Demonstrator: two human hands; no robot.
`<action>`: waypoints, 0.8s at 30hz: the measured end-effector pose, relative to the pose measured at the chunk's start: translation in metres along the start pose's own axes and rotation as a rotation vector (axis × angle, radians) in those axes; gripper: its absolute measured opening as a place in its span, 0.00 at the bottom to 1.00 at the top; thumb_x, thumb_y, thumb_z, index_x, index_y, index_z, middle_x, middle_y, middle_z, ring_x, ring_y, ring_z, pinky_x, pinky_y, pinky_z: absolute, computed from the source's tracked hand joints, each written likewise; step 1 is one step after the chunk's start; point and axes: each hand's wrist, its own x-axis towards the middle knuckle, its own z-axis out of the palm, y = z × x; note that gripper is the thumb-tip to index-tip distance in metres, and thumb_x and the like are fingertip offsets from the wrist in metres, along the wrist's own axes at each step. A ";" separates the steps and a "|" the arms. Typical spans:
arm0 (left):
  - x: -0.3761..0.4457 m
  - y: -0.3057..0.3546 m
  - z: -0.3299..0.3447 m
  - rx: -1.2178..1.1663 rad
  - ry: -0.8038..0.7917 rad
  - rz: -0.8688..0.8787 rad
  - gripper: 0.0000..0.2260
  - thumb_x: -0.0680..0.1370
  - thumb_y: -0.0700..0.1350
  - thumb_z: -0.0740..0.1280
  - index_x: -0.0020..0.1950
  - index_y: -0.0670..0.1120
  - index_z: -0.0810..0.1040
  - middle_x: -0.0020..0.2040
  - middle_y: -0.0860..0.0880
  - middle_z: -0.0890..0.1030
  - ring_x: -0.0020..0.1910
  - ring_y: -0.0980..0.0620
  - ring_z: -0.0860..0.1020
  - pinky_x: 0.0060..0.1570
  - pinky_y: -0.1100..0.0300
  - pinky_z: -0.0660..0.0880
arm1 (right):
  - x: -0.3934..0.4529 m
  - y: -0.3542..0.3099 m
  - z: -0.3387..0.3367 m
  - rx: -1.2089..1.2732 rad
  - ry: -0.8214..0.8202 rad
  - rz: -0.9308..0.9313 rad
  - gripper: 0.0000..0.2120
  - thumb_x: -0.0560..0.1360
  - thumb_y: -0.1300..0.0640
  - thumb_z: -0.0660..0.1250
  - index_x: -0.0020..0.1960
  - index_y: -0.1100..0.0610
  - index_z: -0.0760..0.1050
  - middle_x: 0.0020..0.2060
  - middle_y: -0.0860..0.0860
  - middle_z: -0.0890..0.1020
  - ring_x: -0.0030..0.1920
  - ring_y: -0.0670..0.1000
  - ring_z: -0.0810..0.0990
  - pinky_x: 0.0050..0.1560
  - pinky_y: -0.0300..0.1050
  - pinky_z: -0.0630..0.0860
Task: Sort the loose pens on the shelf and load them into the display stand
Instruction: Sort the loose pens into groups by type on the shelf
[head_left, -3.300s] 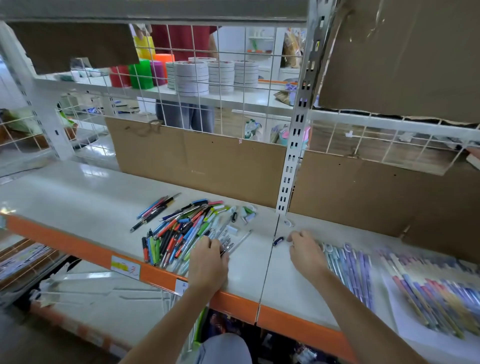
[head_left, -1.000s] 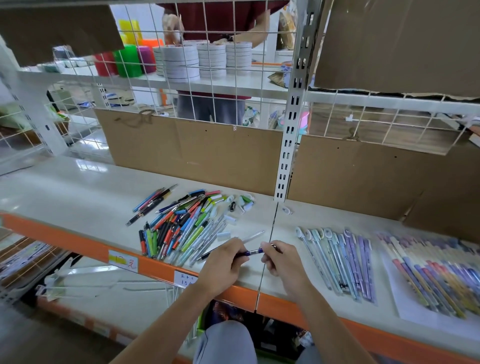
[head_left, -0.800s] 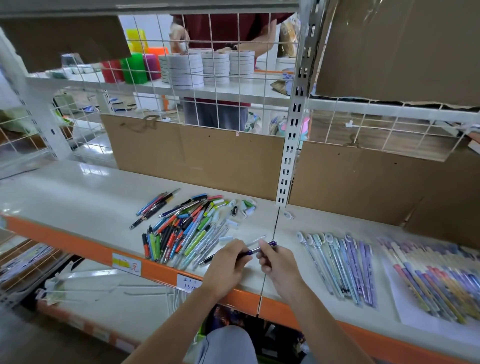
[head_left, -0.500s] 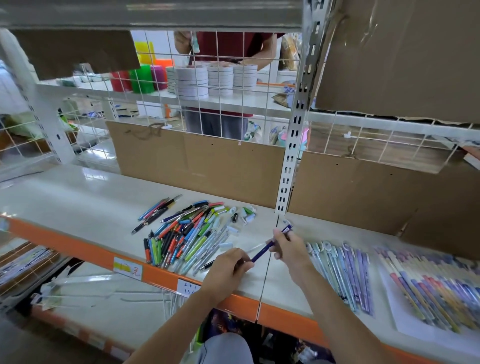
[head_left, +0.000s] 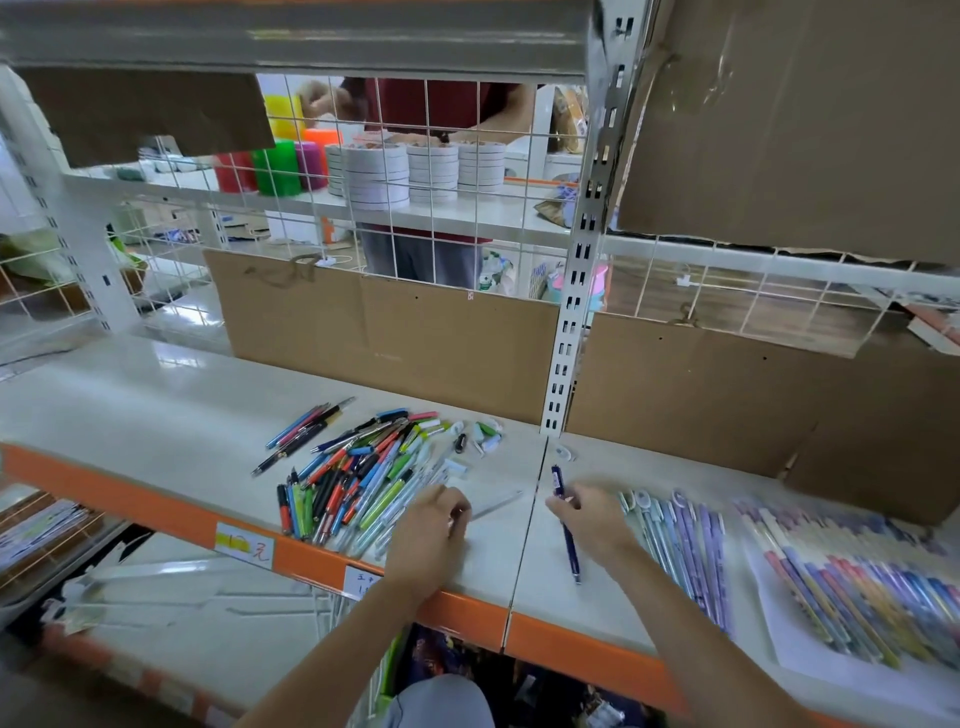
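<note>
Both forearms reach over the shelf's (head_left: 156, 410) orange front edge. The right hand (head_left: 589, 519), palm down, pinches a dark blue pen (head_left: 566, 525) lying on the shelf. The left hand (head_left: 434, 535), fingers curled, rests on the mixed pen pile's (head_left: 358, 478) near end; what it grips I cannot tell.

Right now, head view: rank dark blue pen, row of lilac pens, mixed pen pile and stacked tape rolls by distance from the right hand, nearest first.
1. Dark blue pen: under the right hand, fingers on it.
2. Row of lilac pens: just right of that hand.
3. Mixed pen pile: left, past the left hand.
4. Stacked tape rolls: far back, behind the wire grid.
</note>
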 end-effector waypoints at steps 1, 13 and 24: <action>0.003 -0.004 -0.001 0.038 0.057 -0.014 0.05 0.79 0.43 0.62 0.49 0.46 0.77 0.48 0.51 0.73 0.47 0.54 0.73 0.46 0.61 0.73 | 0.001 0.004 -0.003 -0.100 -0.007 -0.002 0.06 0.78 0.56 0.62 0.43 0.57 0.70 0.33 0.48 0.71 0.35 0.48 0.70 0.32 0.39 0.62; 0.007 -0.015 0.001 0.293 0.032 -0.108 0.13 0.81 0.53 0.55 0.59 0.51 0.75 0.54 0.52 0.71 0.55 0.54 0.67 0.56 0.60 0.64 | 0.022 -0.015 0.017 -0.544 0.013 -0.126 0.13 0.79 0.63 0.54 0.60 0.57 0.70 0.58 0.54 0.73 0.56 0.56 0.75 0.49 0.45 0.70; 0.002 -0.015 0.000 0.236 0.089 -0.034 0.09 0.80 0.51 0.60 0.52 0.48 0.75 0.49 0.52 0.73 0.49 0.53 0.70 0.54 0.60 0.68 | 0.083 -0.061 0.089 -0.464 -0.048 -0.334 0.12 0.79 0.61 0.59 0.58 0.63 0.76 0.57 0.59 0.74 0.58 0.59 0.74 0.55 0.46 0.70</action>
